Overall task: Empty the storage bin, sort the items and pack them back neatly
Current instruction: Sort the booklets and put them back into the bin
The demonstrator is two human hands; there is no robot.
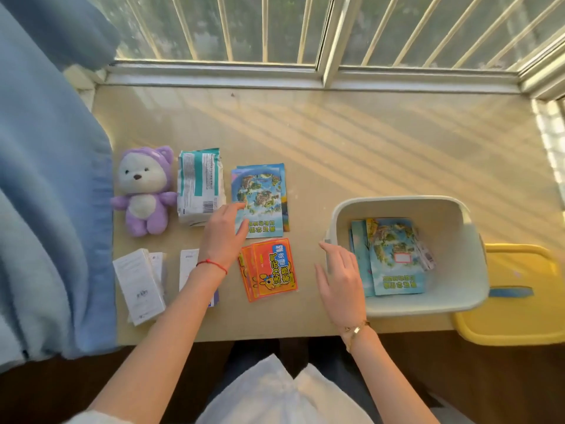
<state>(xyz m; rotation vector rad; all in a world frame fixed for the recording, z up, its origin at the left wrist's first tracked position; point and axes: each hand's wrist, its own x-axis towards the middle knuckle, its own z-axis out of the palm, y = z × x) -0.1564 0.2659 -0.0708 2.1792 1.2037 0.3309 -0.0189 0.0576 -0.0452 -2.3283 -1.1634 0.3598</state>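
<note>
The cream storage bin (458, 215) stands at the right of the table with several blue picture packets (394, 258) lying inside. On the table lie a stack of blue packets (263, 191), a stack of orange packets (272, 272), a white and teal soft pack (198, 182), a purple plush bear (143, 191) and white boxes (139, 286). My left hand (224, 232) rests with its fingers spread on the lower left corner of the blue stack. My right hand (341, 276) hovers with fingers apart beside the bin's left wall, holding nothing.
A yellow lid (516, 319) with a blue handle lies right of the bin, overhanging the table's front edge. A blue blanket (46, 209) borders the table on the left. A barred window (305, 32) runs along the far edge. Another white box (188, 267) lies under my left wrist.
</note>
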